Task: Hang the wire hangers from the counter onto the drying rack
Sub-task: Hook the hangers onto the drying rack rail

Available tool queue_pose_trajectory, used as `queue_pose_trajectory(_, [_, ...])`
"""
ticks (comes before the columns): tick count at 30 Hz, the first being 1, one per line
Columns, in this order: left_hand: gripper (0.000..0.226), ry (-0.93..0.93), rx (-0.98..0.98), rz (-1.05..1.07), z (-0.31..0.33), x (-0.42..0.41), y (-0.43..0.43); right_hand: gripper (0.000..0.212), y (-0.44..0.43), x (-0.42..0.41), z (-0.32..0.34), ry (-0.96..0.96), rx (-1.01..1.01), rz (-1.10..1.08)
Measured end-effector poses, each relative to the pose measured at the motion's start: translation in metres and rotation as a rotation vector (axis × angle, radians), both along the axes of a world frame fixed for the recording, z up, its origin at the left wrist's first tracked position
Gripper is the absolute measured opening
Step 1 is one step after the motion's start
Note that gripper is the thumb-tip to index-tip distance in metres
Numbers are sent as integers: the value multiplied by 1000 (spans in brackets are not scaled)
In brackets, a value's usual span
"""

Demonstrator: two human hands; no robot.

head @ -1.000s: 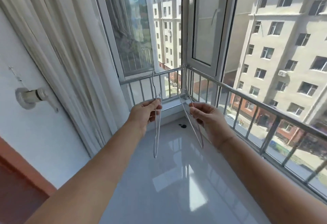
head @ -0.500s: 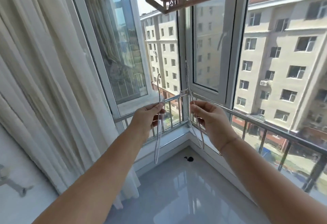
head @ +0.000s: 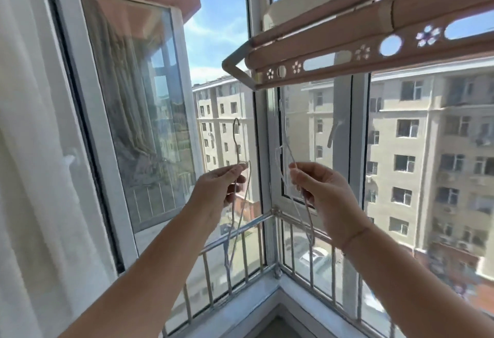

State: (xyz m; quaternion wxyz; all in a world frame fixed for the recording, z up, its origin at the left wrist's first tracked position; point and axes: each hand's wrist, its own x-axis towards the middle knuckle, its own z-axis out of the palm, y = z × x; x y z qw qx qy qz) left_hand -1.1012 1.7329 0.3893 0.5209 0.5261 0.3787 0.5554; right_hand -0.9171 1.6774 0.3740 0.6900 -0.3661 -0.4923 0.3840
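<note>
My left hand (head: 217,190) pinches a thin grey wire hanger (head: 236,145) just below its hook, seen edge-on, its body hanging down past my wrist. My right hand (head: 324,190) pinches a second, paler wire hanger (head: 284,134) the same way, hook pointing up. Both hooks are below the drying rack (head: 347,54), a pinkish-beige overhead bar with round, slotted and flower-shaped holes, running from centre to upper right. Neither hook touches the rack.
A corner of windows faces me, with an open sash (head: 139,107) at left and a closed one at right. A metal guard rail (head: 240,230) runs along the sill. White curtain (head: 29,150) hangs at the far left. Apartment blocks stand outside.
Both hands have risen with their hangers from above the counter to window height. My view has tilted up, so the counter has left view and the rack fills the top right.
</note>
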Motion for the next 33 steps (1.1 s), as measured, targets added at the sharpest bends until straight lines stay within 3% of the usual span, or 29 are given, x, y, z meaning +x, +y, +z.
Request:
queue_pose_trajectory(9, [19, -17, 76, -197, 50, 16, 102, 12, 64, -1, 46, -67, 104, -155])
queue_pose_trajectory(15, [8, -8, 112, -312, 78, 30, 148, 15, 95, -12, 66, -64, 127, -306])
queue_pose_trajectory(33, [14, 27, 25, -481, 72, 45, 204, 14, 123, -30, 41, -53, 83, -451])
